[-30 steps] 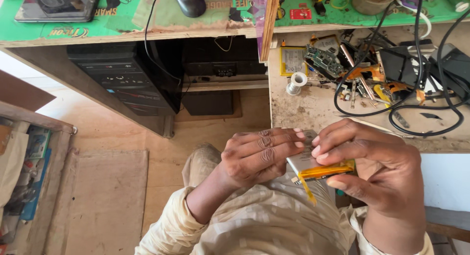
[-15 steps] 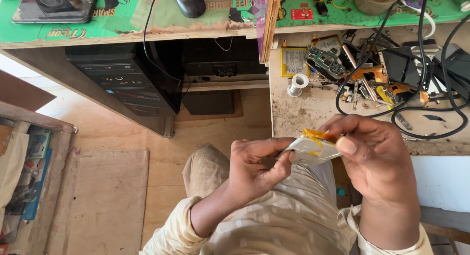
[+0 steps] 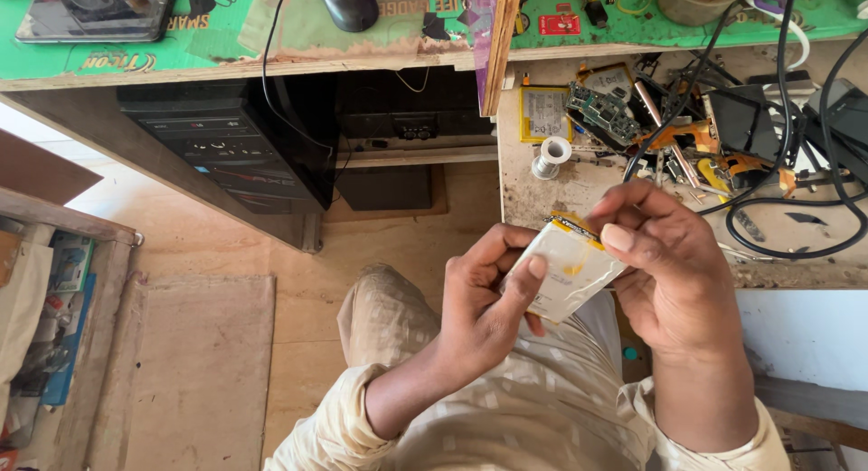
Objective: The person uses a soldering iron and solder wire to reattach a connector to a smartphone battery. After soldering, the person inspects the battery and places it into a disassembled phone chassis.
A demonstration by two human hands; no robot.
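Observation:
A flat silvery-white phone battery (image 3: pixel 568 270) with a yellow strip along its top edge is held over my lap. My left hand (image 3: pixel 484 304) grips it from the left, the thumb lying across its face. From the right, my right hand (image 3: pixel 669 272) holds its upper edge, fingers curled over the yellow strip. Both hands are above my beige trousers (image 3: pixel 398 317), just in front of the cluttered bench.
A worn bench (image 3: pixel 542 204) carries a solder spool (image 3: pixel 550 156), another battery (image 3: pixel 543 114), circuit boards (image 3: pixel 604 114), tools and black cables (image 3: pixel 768 227). Under the green desk (image 3: pixel 298 37) with a phone (image 3: pixel 95 10) and mouse (image 3: pixel 346 3) stands a black computer tower (image 3: pixel 231 150). A shelf (image 3: pixel 54 308) is at left.
The battery has been turned so its flat white face points up at me. My left thumb has moved onto that face, and both hands have risen slightly toward the bench.

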